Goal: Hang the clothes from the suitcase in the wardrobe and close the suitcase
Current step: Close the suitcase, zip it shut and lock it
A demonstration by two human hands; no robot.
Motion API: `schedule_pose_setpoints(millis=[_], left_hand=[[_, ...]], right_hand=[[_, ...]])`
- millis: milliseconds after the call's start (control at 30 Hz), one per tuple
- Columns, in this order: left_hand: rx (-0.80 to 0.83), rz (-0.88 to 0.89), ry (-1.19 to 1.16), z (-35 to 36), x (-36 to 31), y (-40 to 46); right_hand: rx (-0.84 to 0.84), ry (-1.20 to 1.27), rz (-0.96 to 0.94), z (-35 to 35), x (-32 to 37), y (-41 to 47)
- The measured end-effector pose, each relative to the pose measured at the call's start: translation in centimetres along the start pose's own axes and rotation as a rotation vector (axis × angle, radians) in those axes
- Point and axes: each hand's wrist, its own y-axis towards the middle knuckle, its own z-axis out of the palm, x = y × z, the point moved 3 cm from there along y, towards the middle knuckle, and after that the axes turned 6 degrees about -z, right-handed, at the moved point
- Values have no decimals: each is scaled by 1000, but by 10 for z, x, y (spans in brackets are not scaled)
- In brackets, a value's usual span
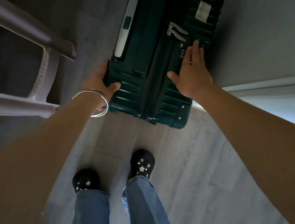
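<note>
A dark green hard-shell suitcase [152, 38] stands closed on the floor ahead of me, its zip pulls [176, 29] near a combination lock. My left hand [101, 82] grips its near left corner, thumb on the ribbed face and fingers wrapped round the side. My right hand [191, 71] lies flat on the shell, straight fingers reaching beside the lock. No clothes or wardrobe interior are visible.
A grey plastic stool [7, 63] stands to the left of the suitcase. A pale panel or door [275, 90] runs along the right side. My feet in dark clogs [141, 163] stand on the grey wood-look floor just before the suitcase.
</note>
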Motion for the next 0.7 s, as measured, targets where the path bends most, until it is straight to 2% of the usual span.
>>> schedule_pose_setpoints(millis=[200, 600, 700], left_hand=[[-40, 1, 11, -10, -24, 21], [17, -26, -98, -17, -40, 45], [-22, 9, -18, -18, -48, 51]], right_hand=[[-6, -19, 26, -20, -3, 23], [-22, -59, 26, -44, -5, 53], [-15, -51, 34, -48, -9, 57]])
